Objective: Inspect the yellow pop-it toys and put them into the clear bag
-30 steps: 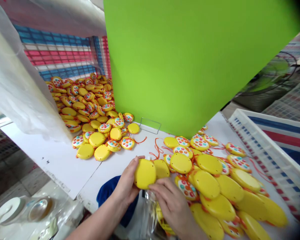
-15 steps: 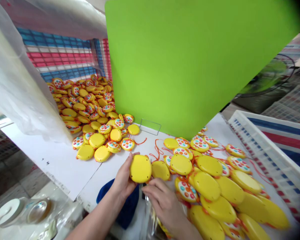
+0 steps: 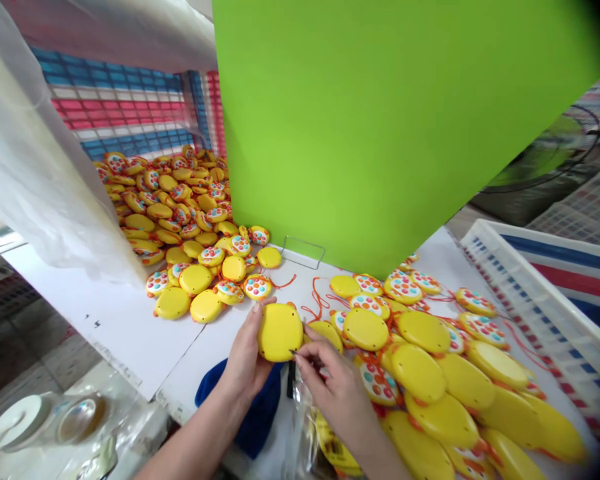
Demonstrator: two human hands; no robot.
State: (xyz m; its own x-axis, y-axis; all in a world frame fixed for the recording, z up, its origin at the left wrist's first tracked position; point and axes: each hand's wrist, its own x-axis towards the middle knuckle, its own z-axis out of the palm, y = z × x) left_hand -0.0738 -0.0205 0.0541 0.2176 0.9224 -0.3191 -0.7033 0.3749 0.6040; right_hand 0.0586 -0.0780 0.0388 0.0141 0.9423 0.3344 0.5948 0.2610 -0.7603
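Observation:
My left hand (image 3: 249,350) is closed around the edge of a yellow plastic toy (image 3: 280,332), its plain back facing me with small holes near the corners. Between the pinched thumb and fingertips of my right hand (image 3: 336,373) is a small dark screw (image 3: 293,353), its end at the toy's lower right hole. A dark slim object (image 3: 291,379) lies just below the toy, partly hidden. Under my hands are a dark blue cloth (image 3: 257,417) and a clear plastic bag (image 3: 305,427) with something yellow in it.
A big pile of yellow toys (image 3: 180,200) spills from a lined crate at the left. More toys with red strings (image 3: 417,370) lie at the right, beside a white basket (image 3: 540,287). A green board (image 3: 340,133) stands behind; a bent wire (image 3: 304,252) is at its foot.
My right hand has risen from below the toy to its lower right corner, bringing the small dark screw to the hole. My left hand keeps hold of the toy.

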